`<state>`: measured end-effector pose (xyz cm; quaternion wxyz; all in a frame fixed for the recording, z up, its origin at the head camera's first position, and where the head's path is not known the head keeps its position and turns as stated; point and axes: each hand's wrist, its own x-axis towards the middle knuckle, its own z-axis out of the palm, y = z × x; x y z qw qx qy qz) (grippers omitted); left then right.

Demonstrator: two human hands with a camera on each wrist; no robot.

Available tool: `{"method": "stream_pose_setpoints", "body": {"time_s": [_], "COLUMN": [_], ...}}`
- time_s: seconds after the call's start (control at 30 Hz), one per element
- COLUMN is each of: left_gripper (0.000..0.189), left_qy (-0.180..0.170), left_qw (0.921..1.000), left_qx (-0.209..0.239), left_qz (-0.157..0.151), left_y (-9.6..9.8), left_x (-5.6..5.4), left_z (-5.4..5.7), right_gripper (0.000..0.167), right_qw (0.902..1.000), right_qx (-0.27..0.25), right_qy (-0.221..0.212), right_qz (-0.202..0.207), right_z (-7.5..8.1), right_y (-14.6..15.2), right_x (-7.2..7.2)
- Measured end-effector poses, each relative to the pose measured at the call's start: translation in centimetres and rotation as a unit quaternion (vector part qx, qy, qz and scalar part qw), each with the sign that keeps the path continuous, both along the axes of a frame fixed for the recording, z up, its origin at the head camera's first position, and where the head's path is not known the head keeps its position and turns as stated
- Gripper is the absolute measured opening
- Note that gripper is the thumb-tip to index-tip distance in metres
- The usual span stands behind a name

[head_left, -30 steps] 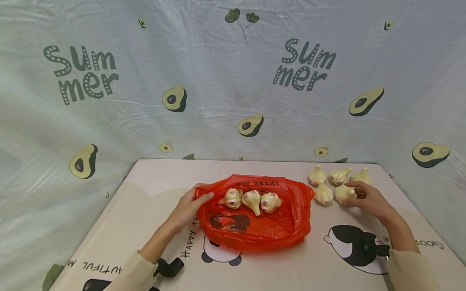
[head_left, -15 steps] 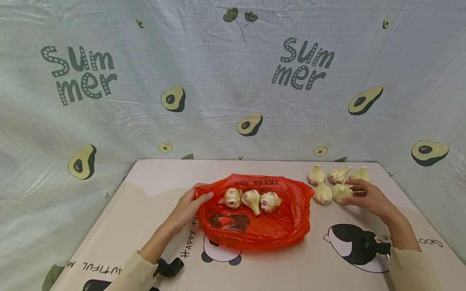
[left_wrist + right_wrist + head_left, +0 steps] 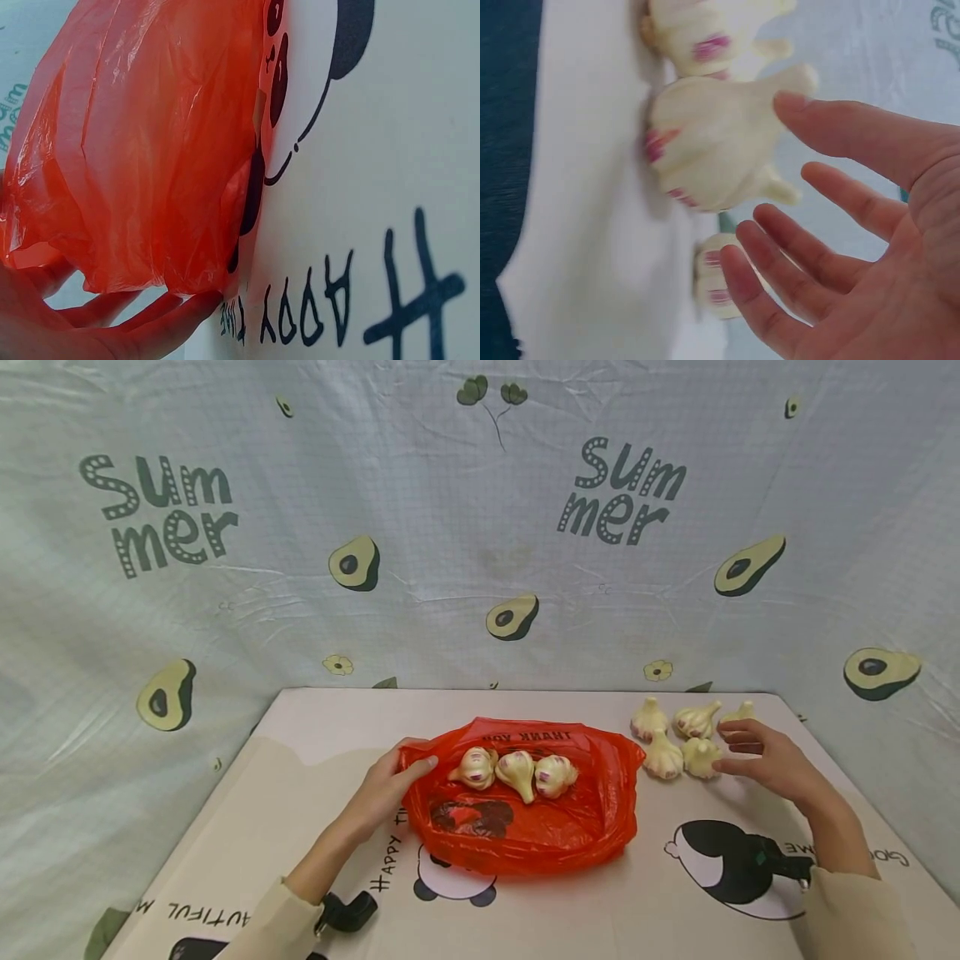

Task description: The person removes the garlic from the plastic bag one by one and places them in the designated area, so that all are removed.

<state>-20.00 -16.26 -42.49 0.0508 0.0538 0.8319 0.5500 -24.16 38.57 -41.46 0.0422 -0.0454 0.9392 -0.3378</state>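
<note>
A red plastic bag (image 3: pixel 577 827) lies spread on the table with its mouth facing me. Three garlic bulbs (image 3: pixel 515 775) sit in a row inside it. My left hand (image 3: pixel 384 789) grips the bag's left rim, thumb over the inside and fingers (image 3: pixel 180 319) along the outside. At the right, my right hand (image 3: pixel 780 764) is beside a small cluster of bulbs, holding nothing, its fingers spread apart. Its thumb tip overlaps the nearest garlic bulb (image 3: pixel 712 142) in the right wrist view. The hand partly covers the far right bulb (image 3: pixel 737 712) in the head view.
Several garlic bulbs (image 3: pixel 649 720) stand close together at the table's back right, just past the bag. The pale table (image 3: pixel 555 918) carries printed cartoons and lettering. A white curtain (image 3: pixel 435 635) with avocado prints rises behind the table and along both sides.
My right hand has drawn slightly right, away from the nearest garlic bulb, and its fingers have opened wider. That bulb stays on the table. My left hand keeps its grip on the bag.
</note>
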Motion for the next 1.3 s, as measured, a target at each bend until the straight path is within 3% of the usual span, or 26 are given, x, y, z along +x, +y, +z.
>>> {"method": "stream_pose_setpoints", "body": {"time_s": [0.37,0.83,1.13,1.3], "left_gripper": [0.045,0.048,0.047,0.047], "left_qy": [0.000,-0.003,0.000,0.001], "left_qw": [0.9999,1.0000,0.9999,0.9999], "left_qx": [-0.006,-0.002,-0.001,-0.001], "left_qz": [0.010,0.008,0.011,0.014], "left_y": [0.3,0.2,0.2,0.2], "left_x": [0.1,-0.1,0.0,0.1], "left_z": [0.1,0.1,0.0,0.1], "right_gripper": [0.069,0.057,0.054,0.053], "right_qw": [0.9977,0.9779,0.9637,0.9579], "right_qx": [-0.008,-0.049,-0.062,-0.075], "right_qy": [0.068,0.201,0.242,0.242], "right_qz": [0.007,0.033,0.093,0.135], "right_z": [3.7,7.2,8.8,9.1], "right_y": [-2.2,-7.1,-12.7,-16.8], "right_x": [1.4,3.5,4.5,4.2]}}
